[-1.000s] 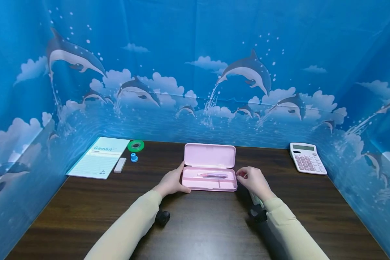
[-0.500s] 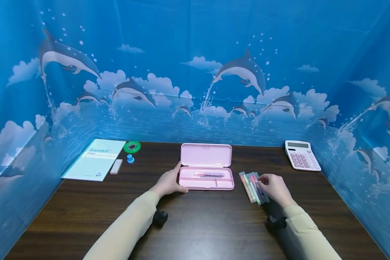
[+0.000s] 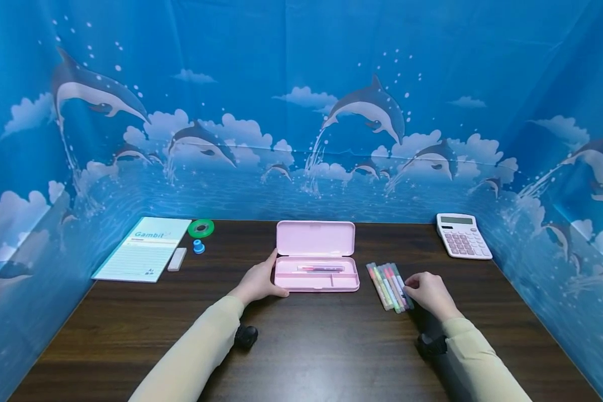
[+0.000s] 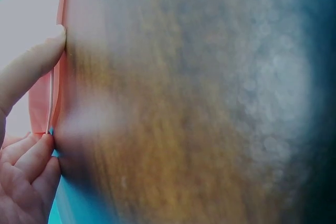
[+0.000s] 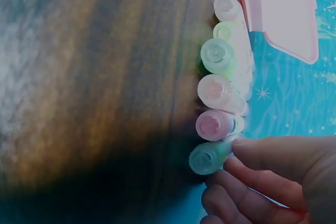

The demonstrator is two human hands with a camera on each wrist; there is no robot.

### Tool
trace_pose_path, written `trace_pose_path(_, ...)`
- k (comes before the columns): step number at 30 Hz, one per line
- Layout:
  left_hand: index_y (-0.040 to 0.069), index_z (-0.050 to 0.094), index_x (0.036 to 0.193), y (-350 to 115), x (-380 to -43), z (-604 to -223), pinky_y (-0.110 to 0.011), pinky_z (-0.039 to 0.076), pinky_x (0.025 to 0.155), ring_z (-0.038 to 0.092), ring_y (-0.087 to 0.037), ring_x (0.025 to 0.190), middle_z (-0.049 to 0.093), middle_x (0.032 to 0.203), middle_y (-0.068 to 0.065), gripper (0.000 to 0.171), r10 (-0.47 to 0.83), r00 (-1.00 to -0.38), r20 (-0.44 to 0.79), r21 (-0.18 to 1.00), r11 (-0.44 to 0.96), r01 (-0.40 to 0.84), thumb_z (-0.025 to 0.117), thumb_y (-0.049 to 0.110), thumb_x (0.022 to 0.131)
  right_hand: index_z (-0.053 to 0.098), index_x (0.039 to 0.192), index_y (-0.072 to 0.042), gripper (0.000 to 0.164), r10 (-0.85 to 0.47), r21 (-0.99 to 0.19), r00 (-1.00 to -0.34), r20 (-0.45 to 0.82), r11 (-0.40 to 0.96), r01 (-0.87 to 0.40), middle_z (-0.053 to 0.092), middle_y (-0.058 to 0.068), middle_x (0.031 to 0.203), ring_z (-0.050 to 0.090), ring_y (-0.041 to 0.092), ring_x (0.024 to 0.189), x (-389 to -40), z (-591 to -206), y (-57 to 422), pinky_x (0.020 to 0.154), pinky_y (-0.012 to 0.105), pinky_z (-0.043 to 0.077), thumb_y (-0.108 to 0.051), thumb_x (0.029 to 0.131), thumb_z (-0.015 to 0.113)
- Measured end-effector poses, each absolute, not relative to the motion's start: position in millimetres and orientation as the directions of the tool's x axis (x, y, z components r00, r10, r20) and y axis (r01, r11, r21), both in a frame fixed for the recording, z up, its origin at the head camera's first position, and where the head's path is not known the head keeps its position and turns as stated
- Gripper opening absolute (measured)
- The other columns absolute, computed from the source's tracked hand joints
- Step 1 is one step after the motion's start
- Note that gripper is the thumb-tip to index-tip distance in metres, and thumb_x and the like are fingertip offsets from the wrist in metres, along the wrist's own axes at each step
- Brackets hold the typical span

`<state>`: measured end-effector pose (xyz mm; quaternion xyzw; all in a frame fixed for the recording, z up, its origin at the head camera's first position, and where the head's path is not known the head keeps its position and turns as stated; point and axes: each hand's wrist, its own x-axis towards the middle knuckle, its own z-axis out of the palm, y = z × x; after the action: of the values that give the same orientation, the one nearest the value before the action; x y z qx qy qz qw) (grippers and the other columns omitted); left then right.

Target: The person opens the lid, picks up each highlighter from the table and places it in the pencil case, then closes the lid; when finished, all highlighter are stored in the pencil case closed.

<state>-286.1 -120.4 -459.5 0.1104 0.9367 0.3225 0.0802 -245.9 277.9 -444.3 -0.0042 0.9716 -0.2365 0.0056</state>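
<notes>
An open pink pencil case [image 3: 315,239] stands at mid-table with its lid raised, and a slim pen [image 3: 320,268] lies in its long compartment. My left hand [image 3: 257,283] grips the case's left end, thumb at the front corner and fingers farther back. To the right of the case, several markers [image 3: 388,287] lie side by side in a slanted row. My right hand [image 3: 432,293] is at the row's right end. In the right wrist view its thumb and fingers pinch the outermost marker, which has a teal end [image 5: 206,158]. The fingers hide part of that marker.
At the back left lie a notepad [image 3: 143,248], a white eraser [image 3: 177,259], a green ring-shaped roll [image 3: 201,228] and a small blue piece [image 3: 198,247]. A calculator [image 3: 464,237] sits at the back right. A dolphin-print curtain [image 3: 301,184] borders the dark wooden table [image 3: 301,357].
My right hand has moved right, from beside the case to the far end of the marker row, uncovering the markers. The left hand stays on the case. The head view has shifted slightly.
</notes>
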Motion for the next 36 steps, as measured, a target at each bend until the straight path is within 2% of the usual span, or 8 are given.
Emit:
trace_pose_path(11,0.009,0.010,0.153,-120.5,-286.1,-459.8,-0.051,0.034,0.106,0.040,-0.035,0.133,0.035,0.150,-0.017,0.119,0.263,-0.961,-0.079,0.623,0.766,0.159,0.087,0.034,0.067,0.069,0.089,0.007,0.017,0.036,-0.463,-0.998,-0.048,0.885,0.055,0.066,0.013,0.078,0.054,0.019,0.065,-246.4,-446.1,279.3,0.061,0.033,0.051,-0.010,0.084,0.067)
trace_pose_path(23,0.009,0.010,0.153,-120.7,-286.0,-458.9,-0.051,0.034,0.107,0.040,-0.035,0.132,0.036,0.149,-0.017,0.118,0.264,-0.961,-0.077,0.630,0.760,0.158,0.086,0.032,0.067,0.068,0.088,0.007,0.016,0.085,-0.471,-0.994,-0.068,0.876,0.107,0.064,0.013,0.077,0.054,0.019,0.064,-247.1,-445.9,280.0,0.057,0.032,0.049,-0.008,0.083,0.066)
trace_pose_path(29,0.009,0.010,0.153,-121.6,-285.9,-458.8,-0.051,0.034,0.107,0.041,-0.035,0.132,0.037,0.149,-0.018,0.118,0.267,-0.961,-0.070,0.627,0.761,0.166,0.087,0.033,0.067,0.067,0.087,0.006,0.014,0.111,-0.479,-0.993,-0.037,0.870,0.115,0.062,0.011,0.074,0.053,0.020,0.062,-246.0,-446.8,283.8,0.055,0.032,0.046,-0.008,0.081,0.065)
trace_pose_path(36,0.010,0.010,0.153,-121.1,-286.1,-460.0,-0.052,0.035,0.106,0.042,-0.035,0.131,0.038,0.148,-0.017,0.118,0.272,-0.960,-0.065,0.628,0.759,0.172,0.087,0.033,0.067,0.065,0.087,0.002,0.013,0.107,-0.465,-0.994,0.032,0.882,0.079,0.061,0.010,0.075,0.051,0.021,0.064,-245.6,-444.7,284.0,0.059,0.034,0.045,-0.009,0.080,0.066)
